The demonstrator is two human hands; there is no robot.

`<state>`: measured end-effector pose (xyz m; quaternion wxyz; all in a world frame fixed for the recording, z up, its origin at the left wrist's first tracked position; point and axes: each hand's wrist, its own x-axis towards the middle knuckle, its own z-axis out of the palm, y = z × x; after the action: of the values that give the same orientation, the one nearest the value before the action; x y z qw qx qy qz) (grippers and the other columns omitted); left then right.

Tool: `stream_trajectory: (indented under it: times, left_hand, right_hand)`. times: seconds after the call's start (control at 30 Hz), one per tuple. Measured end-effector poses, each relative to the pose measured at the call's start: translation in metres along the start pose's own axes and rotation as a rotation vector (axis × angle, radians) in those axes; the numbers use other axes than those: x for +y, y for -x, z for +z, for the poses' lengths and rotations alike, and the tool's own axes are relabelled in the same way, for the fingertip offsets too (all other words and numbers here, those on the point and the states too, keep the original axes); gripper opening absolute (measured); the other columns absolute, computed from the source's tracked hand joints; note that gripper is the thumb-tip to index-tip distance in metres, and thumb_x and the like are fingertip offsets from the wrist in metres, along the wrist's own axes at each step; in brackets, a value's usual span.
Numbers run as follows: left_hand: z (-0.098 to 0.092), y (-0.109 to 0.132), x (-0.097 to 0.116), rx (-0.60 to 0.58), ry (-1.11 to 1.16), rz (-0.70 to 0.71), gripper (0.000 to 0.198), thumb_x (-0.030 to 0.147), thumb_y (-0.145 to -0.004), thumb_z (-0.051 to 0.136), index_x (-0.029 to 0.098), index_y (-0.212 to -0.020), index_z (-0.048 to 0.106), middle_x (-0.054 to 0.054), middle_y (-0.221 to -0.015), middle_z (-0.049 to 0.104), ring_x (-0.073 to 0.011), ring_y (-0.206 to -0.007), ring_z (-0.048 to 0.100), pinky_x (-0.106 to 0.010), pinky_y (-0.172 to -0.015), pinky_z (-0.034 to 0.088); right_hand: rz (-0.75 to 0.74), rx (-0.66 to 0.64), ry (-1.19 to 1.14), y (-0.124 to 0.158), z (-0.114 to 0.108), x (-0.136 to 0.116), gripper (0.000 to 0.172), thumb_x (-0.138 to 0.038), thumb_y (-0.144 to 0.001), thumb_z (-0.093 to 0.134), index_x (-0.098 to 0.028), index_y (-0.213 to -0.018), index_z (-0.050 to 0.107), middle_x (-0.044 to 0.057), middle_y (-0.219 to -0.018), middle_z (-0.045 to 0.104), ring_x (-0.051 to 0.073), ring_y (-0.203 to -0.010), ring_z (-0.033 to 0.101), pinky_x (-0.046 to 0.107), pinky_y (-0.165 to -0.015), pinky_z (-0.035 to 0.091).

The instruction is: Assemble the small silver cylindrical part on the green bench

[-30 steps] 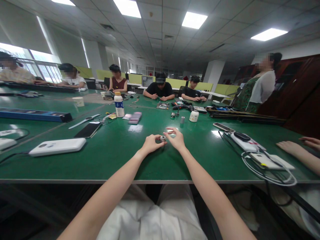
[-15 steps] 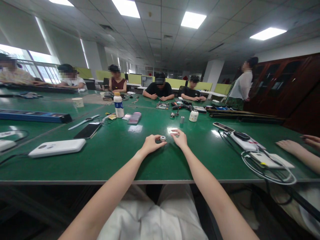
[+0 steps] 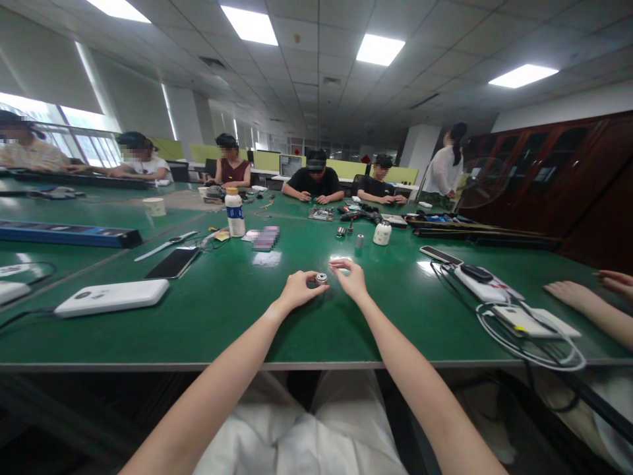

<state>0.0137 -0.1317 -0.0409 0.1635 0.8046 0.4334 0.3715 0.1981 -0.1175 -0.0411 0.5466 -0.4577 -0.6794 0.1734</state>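
My left hand [image 3: 297,290] curls thumb and fingers around a small round silver metal part [image 3: 322,279], which has a ringed top with a dark centre. Just right of it, my right hand [image 3: 352,278] hovers with its thumb and fingertips drawn together; anything between them is too small to make out. Its fingertips are close to the metal part but apart from it. Beyond the hands stand a small silver cylinder [image 3: 360,241] and some small metal pieces [image 3: 341,232] on the green table [image 3: 227,330].
A white bottle with blue label [image 3: 236,214] and a small white jar [image 3: 382,233] stand farther back. Left lie a dark phone [image 3: 173,262] and a white power bank [image 3: 113,297]; right, cabled power banks [image 3: 537,319] and a co-worker's hand [image 3: 568,293]. Several people sit across the table.
My right hand has moved slightly left, nearer the metal part, its fingertips drawing closer together. My left hand keeps its hold. The standing person in the background has moved left.
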Motion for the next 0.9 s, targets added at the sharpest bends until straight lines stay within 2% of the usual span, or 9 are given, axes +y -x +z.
stream_trajectory:
  times: [0.17,0.37,0.47,0.57,0.63,0.7,0.77,0.83,0.9]
  left_hand:
    - [-0.001,0.0,-0.001,-0.004,-0.002,0.01,0.031,0.044,-0.075,0.067,0.022,-0.096,0.073,-0.003,-0.092,0.077,-0.0239,-0.09,0.071,-0.031,-0.084,0.053]
    - [-0.002,0.0,0.0,-0.016,0.003,0.01,0.031,0.041,-0.075,0.067,0.023,-0.099,0.073,-0.003,-0.092,0.077,-0.0245,-0.092,0.071,-0.032,-0.083,0.053]
    - [-0.002,0.0,0.001,-0.018,0.005,0.003,0.031,0.044,-0.075,0.067,0.022,-0.097,0.073,-0.004,-0.093,0.077,-0.0248,-0.093,0.071,-0.032,-0.083,0.053]
    - [-0.002,0.001,0.003,-0.02,0.008,-0.003,0.033,0.047,-0.074,0.068,0.022,-0.095,0.074,-0.004,-0.095,0.077,-0.0242,-0.093,0.071,-0.031,-0.083,0.053]
    - [-0.003,0.001,0.004,-0.02,0.008,-0.006,0.033,0.048,-0.074,0.069,0.022,-0.095,0.074,-0.004,-0.095,0.077,-0.0237,-0.092,0.071,-0.03,-0.083,0.053]
    - [-0.003,0.001,0.004,-0.019,0.005,-0.009,0.033,0.047,-0.074,0.069,0.022,-0.095,0.074,-0.004,-0.094,0.077,-0.0242,-0.092,0.071,-0.031,-0.082,0.053]
    - [-0.003,0.001,0.004,-0.018,0.002,-0.009,0.032,0.045,-0.074,0.068,0.021,-0.096,0.073,-0.005,-0.092,0.077,-0.025,-0.092,0.07,-0.032,-0.082,0.054]
    - [-0.003,0.001,0.003,-0.014,0.001,-0.009,0.031,0.042,-0.076,0.066,0.021,-0.098,0.073,-0.005,-0.092,0.077,-0.0252,-0.092,0.07,-0.032,-0.082,0.054]
    - [-0.003,0.001,0.003,-0.013,0.003,-0.007,0.029,0.04,-0.076,0.066,0.021,-0.097,0.073,-0.005,-0.093,0.076,-0.025,-0.093,0.07,-0.032,-0.082,0.053]
  right_hand:
    - [-0.109,-0.108,-0.091,0.008,0.013,-0.022,0.013,-0.022,-0.079,0.064,-0.023,-0.088,0.073,0.002,-0.091,0.076,0.019,-0.086,0.072,0.033,-0.085,0.055]
    - [-0.125,-0.128,-0.105,0.012,0.014,-0.026,0.014,-0.022,-0.081,0.062,-0.023,-0.091,0.072,0.001,-0.092,0.075,0.019,-0.089,0.071,0.034,-0.087,0.054]
    - [-0.084,-0.07,-0.051,0.012,0.011,-0.027,0.016,-0.028,-0.081,0.063,-0.024,-0.095,0.071,0.001,-0.085,0.075,0.02,-0.082,0.072,0.035,-0.084,0.054]
    - [-0.019,0.067,0.016,0.011,0.007,-0.029,0.019,-0.033,-0.082,0.063,-0.024,-0.098,0.069,-0.001,-0.069,0.072,0.021,-0.076,0.072,0.036,-0.084,0.054]
    - [-0.013,0.115,0.019,0.011,0.006,-0.029,0.021,-0.034,-0.081,0.064,-0.023,-0.098,0.068,0.0,-0.069,0.072,0.021,-0.077,0.072,0.037,-0.085,0.053]
    - [-0.04,0.086,0.007,0.012,0.006,-0.03,0.024,-0.033,-0.079,0.067,-0.023,-0.1,0.067,0.001,-0.077,0.074,0.021,-0.082,0.071,0.037,-0.088,0.052]
    - [-0.084,0.001,0.004,0.013,0.007,-0.03,0.025,-0.032,-0.077,0.069,-0.024,-0.101,0.067,0.001,-0.085,0.075,0.021,-0.087,0.071,0.039,-0.091,0.051]
    - [-0.114,-0.069,-0.006,0.015,0.01,-0.031,0.024,-0.03,-0.077,0.069,-0.024,-0.1,0.068,0.001,-0.088,0.075,0.021,-0.09,0.07,0.04,-0.092,0.05]
    - [-0.108,-0.077,-0.047,0.016,0.013,-0.031,0.02,-0.028,-0.077,0.068,-0.024,-0.097,0.069,0.001,-0.087,0.076,0.021,-0.089,0.071,0.039,-0.091,0.052]
